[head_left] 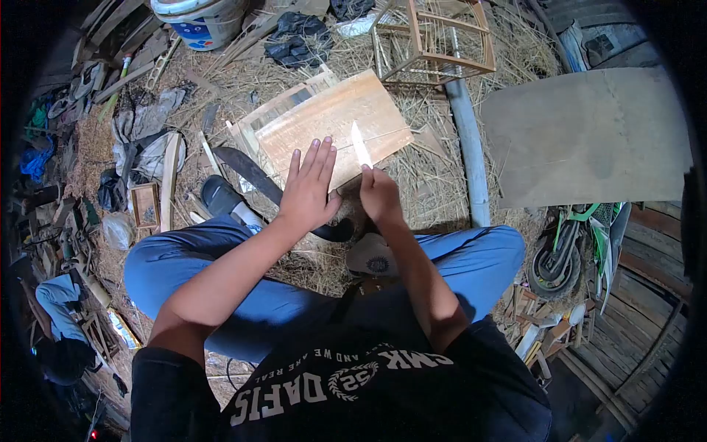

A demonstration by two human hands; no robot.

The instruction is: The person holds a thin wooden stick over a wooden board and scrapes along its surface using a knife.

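A pale wooden board [324, 132] lies in front of me, on top of a slatted wooden piece [298, 96]. My left hand [311, 184] is stretched out flat over the board's near left edge, fingers extended and holding nothing. My right hand [380, 194] is closed round a knife, its bright pointed blade [359, 144] directed away from me over the board. The knife's handle is hidden in the fist. Beside my left hand is a machete with a dark curved blade [249, 174] and a black handle [335, 230].
Straw covers the ground. A wooden frame [420, 55], a white bucket [200, 26] and black plastic [298, 40] are at the back. A grey pole [468, 155] and large flat sheet [582, 140] lie right, near a green motorbike [582, 243]. Another person [62, 324] sits far left.
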